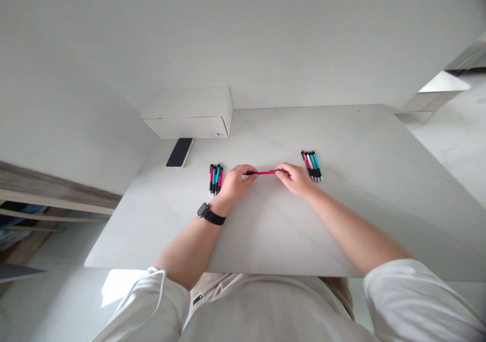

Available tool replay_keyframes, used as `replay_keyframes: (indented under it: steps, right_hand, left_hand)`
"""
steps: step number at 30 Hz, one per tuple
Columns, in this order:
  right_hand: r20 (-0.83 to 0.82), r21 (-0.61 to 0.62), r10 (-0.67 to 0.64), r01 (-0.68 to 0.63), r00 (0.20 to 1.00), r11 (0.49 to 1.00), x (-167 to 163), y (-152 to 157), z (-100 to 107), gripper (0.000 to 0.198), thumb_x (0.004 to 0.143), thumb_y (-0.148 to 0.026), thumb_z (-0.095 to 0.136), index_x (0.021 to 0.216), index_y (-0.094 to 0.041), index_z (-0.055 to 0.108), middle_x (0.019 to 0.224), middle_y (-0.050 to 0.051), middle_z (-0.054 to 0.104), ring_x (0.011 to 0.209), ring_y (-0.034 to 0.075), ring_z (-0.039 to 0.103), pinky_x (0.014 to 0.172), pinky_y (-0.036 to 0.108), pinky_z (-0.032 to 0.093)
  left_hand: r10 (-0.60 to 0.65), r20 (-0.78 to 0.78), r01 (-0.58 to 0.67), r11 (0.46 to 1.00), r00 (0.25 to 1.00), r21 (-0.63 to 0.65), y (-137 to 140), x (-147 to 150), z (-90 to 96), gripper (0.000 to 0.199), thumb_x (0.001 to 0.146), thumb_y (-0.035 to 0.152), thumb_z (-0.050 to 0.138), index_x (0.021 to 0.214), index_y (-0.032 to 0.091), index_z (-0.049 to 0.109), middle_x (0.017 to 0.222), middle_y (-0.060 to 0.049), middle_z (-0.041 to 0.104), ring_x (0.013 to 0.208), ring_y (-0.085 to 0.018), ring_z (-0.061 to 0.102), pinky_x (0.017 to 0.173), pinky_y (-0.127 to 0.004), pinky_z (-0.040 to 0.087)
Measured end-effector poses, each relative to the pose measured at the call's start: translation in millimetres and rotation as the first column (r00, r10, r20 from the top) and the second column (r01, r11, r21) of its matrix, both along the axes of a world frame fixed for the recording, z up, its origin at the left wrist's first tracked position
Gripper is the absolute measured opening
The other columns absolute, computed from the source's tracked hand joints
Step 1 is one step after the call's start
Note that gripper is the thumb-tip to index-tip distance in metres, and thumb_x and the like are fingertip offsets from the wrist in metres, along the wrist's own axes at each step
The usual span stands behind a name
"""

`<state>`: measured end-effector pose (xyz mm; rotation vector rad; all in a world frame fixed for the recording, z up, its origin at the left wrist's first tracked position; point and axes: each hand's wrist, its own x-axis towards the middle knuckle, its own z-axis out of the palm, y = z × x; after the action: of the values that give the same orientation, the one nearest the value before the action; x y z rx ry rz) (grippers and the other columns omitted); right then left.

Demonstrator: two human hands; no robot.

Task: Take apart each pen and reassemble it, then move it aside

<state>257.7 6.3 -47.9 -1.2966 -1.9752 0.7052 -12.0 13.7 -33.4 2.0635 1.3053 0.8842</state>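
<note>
Closed white box (188,111), contents hidden, left hand (236,181) and right hand (296,179), fingers (243,168) clamped on red pen (266,173)

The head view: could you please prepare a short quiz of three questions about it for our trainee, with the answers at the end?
1. Which colour is the barrel of the pen held between the left hand and the right hand?
A) white
B) pinkish red
C) turquoise

2. True or false: turquoise pens show both in the pen group beside the left hand and in the pen group beside the right hand.

3. Fill in: the phone lies in front of the white ____.

Key: 1. B; 2. True; 3. box.
</note>
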Motion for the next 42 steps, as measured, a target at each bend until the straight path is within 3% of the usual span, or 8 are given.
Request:
replay_keyframes:
  steps: [3,6,10,15,19,28,35,42]
  right_hand:
    - [-0.019,0.047,-0.001,0.002,1.000,0.999,-2,-1,0,0.024,0.098,-0.046,0.062,0.112,-0.028,0.068,0.093,0.003,0.076,0.072,0.019,0.066,0.069,0.031,0.051]
    - [-0.028,-0.011,-0.019,0.019,0.999,1.000,-1,-1,-1,0.035,0.094,-0.050,0.067,0.121,-0.028,0.066,0.104,0.005,0.078,0.070,0.018,0.066,0.067,0.031,0.052]
    - [0.005,-0.063,0.017,-0.017,1.000,0.998,0,-1,1,0.030,0.102,-0.052,0.054,0.107,-0.027,0.071,0.092,0.003,0.078,0.073,0.019,0.068,0.067,0.031,0.050]
    - [-0.008,0.041,0.012,-0.012,1.000,0.999,-3,-2,2,0.022,0.098,-0.045,0.061,0.108,-0.027,0.069,0.091,0.003,0.075,0.069,0.018,0.065,0.067,0.031,0.050]
    - [-0.024,0.033,-0.003,0.004,1.000,0.999,-3,-1,0,0.028,0.094,-0.044,0.068,0.117,-0.028,0.067,0.101,0.004,0.077,0.070,0.018,0.065,0.067,0.032,0.052]
    - [-0.153,0.129,-0.017,0.036,0.988,0.991,-3,1,5,0.020,0.098,-0.042,0.062,0.107,-0.026,0.071,0.102,0.005,0.072,0.078,0.019,0.066,0.073,0.033,0.055]
    - [-0.282,-0.031,-0.096,0.091,0.955,0.995,0,3,-2,0.029,0.094,-0.049,0.068,0.111,-0.026,0.070,0.092,0.004,0.068,0.079,0.019,0.066,0.073,0.033,0.056]
    - [-0.531,-0.160,-0.214,0.151,0.820,0.975,8,16,-11,0.039,0.093,-0.056,0.066,0.120,-0.027,0.062,0.090,0.002,0.062,0.073,0.017,0.064,0.058,0.028,0.053]
  left_hand:
    - [-0.003,0.007,0.003,1.000,1.000,0.007,0,0,0.1,0.013,0.095,0.029,0.067,0.104,0.024,0.075,0.105,-0.004,0.078,0.100,-0.022,0.071,0.093,-0.037,0.056]
    - [-0.004,0.013,0.004,1.000,1.000,0.011,0,0,1.1,0.014,0.095,0.030,0.067,0.104,0.024,0.075,0.105,-0.004,0.077,0.100,-0.022,0.071,0.094,-0.037,0.056]
    - [-0.001,0.006,0.001,1.000,1.000,0.012,-1,0,2.5,0.014,0.094,0.030,0.067,0.104,0.024,0.075,0.105,-0.004,0.078,0.100,-0.022,0.072,0.093,-0.036,0.056]
    - [0.012,0.003,-0.012,1.000,1.000,0.001,-1,1,3.6,0.014,0.094,0.030,0.066,0.103,0.024,0.076,0.106,-0.005,0.078,0.101,-0.023,0.072,0.094,-0.037,0.056]
    - [0.009,0.000,-0.009,1.000,1.000,-0.009,-2,1,5.0,0.015,0.094,0.030,0.067,0.104,0.023,0.076,0.106,-0.006,0.078,0.103,-0.024,0.072,0.096,-0.038,0.057]
    - [0.003,-0.013,-0.003,1.000,1.000,-0.004,-3,1,6.2,0.016,0.095,0.028,0.064,0.105,0.023,0.075,0.106,-0.005,0.078,0.102,-0.022,0.072,0.093,-0.036,0.057]
    - [-0.058,-0.061,0.059,0.998,0.996,0.016,-3,1,3.8,0.022,0.095,0.026,0.062,0.110,0.024,0.077,0.102,-0.006,0.078,0.097,-0.022,0.071,0.090,-0.035,0.056]
    - [-0.013,-0.037,0.014,1.000,0.999,0.010,-3,-1,1.8,0.018,0.091,0.024,0.060,0.101,0.023,0.075,0.096,-0.004,0.076,0.093,-0.021,0.071,0.085,-0.032,0.055]
